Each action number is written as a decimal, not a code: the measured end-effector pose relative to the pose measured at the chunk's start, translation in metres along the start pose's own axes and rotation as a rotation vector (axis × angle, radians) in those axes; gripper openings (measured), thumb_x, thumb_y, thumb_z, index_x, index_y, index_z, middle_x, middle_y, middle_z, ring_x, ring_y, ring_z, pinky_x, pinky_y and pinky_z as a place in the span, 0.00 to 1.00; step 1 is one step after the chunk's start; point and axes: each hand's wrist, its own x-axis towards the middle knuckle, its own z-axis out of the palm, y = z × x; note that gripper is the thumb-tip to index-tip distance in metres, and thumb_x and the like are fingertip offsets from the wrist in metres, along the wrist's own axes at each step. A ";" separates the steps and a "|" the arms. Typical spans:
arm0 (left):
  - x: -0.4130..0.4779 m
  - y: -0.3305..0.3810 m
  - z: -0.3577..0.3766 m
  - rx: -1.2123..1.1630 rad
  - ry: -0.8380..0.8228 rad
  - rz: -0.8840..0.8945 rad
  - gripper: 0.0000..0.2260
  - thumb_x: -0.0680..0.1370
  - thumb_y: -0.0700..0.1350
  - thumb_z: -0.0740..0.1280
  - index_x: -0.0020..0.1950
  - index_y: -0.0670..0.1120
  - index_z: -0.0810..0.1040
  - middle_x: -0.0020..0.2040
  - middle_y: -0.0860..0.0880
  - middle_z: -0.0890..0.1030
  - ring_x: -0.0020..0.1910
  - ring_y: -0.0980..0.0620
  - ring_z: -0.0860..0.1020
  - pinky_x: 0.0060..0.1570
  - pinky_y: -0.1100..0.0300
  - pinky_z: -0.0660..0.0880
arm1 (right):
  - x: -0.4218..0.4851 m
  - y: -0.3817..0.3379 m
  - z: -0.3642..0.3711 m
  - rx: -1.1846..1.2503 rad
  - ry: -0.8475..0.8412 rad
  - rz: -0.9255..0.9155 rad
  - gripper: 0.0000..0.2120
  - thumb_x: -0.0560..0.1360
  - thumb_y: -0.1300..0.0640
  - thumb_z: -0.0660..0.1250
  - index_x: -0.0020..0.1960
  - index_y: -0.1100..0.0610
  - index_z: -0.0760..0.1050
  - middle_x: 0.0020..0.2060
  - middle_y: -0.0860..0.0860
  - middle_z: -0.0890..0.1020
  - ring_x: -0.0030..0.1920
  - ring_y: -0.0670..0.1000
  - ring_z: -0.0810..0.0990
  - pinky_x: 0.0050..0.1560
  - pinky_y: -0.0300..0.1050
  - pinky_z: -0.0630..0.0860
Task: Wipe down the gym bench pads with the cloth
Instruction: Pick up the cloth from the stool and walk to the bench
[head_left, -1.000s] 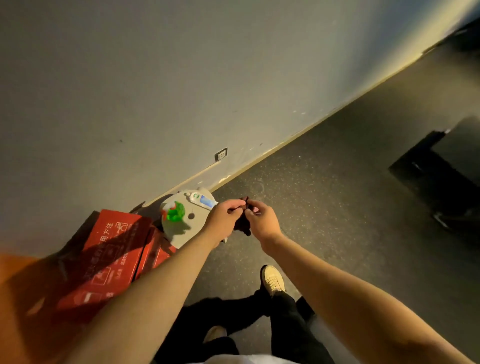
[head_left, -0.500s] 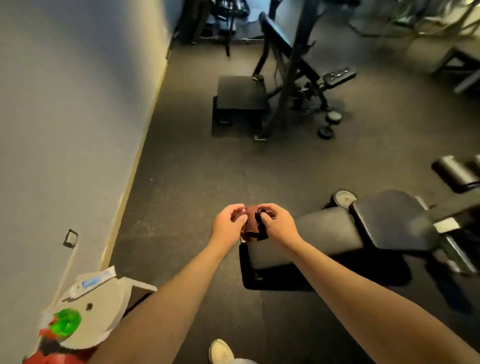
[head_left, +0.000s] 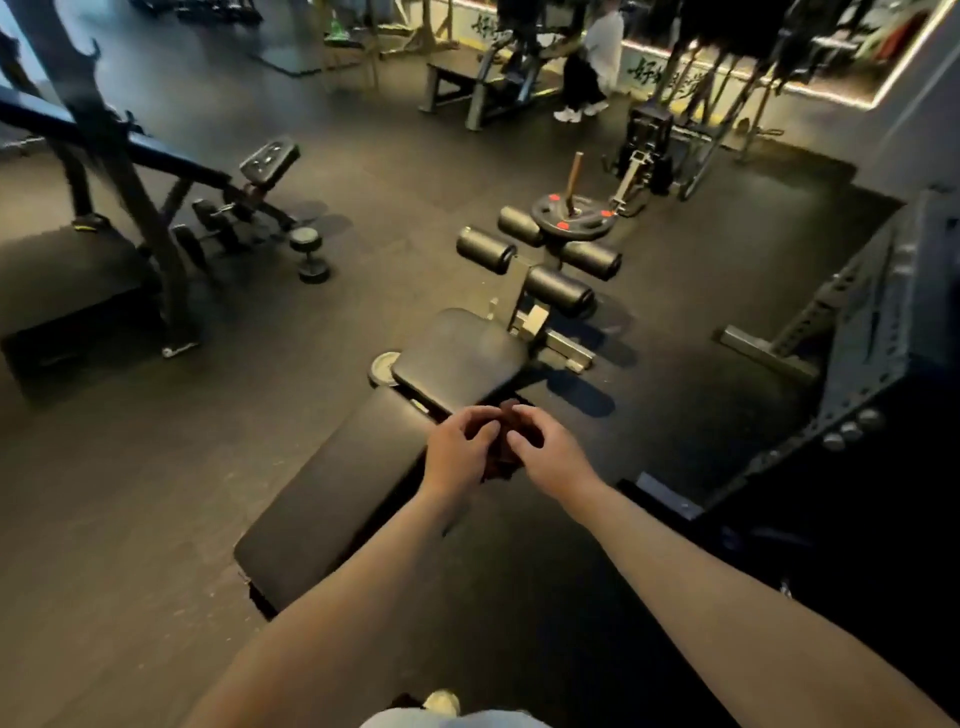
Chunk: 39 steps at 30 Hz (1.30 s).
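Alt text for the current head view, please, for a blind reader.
Left hand and right hand together hold a small dark cloth over the long pad of a black gym bench. Beyond its seat pad are foam rollers and a weight plate.

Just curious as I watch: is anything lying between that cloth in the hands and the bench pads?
Nothing visible. The left hand and right hand grip the dark cloth over the long back pad, whose top looks bare, as does the seat pad beyond.
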 end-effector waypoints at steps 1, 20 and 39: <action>0.005 0.011 0.021 -0.007 -0.058 0.025 0.08 0.82 0.44 0.66 0.60 0.51 0.81 0.52 0.55 0.83 0.52 0.58 0.81 0.47 0.66 0.79 | -0.005 0.005 -0.019 0.044 0.039 0.018 0.20 0.83 0.55 0.62 0.73 0.47 0.67 0.64 0.46 0.73 0.64 0.48 0.72 0.58 0.44 0.75; 0.007 0.145 0.413 -0.055 -0.742 0.151 0.11 0.83 0.49 0.64 0.65 0.51 0.76 0.56 0.51 0.82 0.53 0.55 0.82 0.53 0.57 0.82 | -0.097 0.174 -0.337 0.319 0.947 0.155 0.09 0.82 0.52 0.63 0.60 0.49 0.78 0.50 0.46 0.82 0.50 0.46 0.82 0.45 0.42 0.82; -0.055 0.303 0.882 -0.270 -0.692 0.193 0.10 0.82 0.41 0.66 0.62 0.51 0.75 0.55 0.49 0.83 0.52 0.54 0.83 0.45 0.60 0.81 | -0.181 0.375 -0.765 0.360 0.834 0.162 0.19 0.84 0.50 0.58 0.74 0.41 0.66 0.68 0.49 0.68 0.53 0.52 0.82 0.41 0.44 0.84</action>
